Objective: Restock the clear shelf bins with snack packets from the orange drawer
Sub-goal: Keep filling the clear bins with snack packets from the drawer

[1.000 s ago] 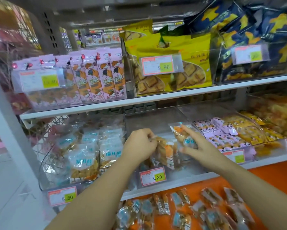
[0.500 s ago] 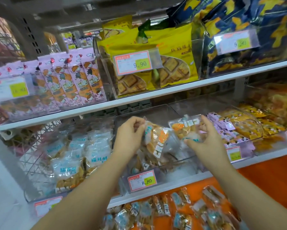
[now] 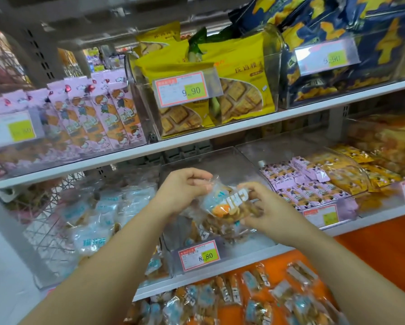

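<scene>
Hands now come together: L hand (image 3: pixel 182 191) pinches packet (image 3: pixel 227 205) top, R hand (image 3: pixel 267 207) grips its side, just over bin (image 3: pixel 232 165) mouth; drop-in looks imminent, more stock in drawer (image 3: pixel 384 242) below bin

I see one clear snack packet (image 3: pixel 227 207), orange and blue print, tilted above the clear bin (image 3: pixel 248 242) at centre, few stocked packets (image 3: pixel 211 228) inside, loose packets (image 3: pixel 255 299) heaped in the orange drawer (image 3: pixel 389 233) at 6 o'clock
</scene>
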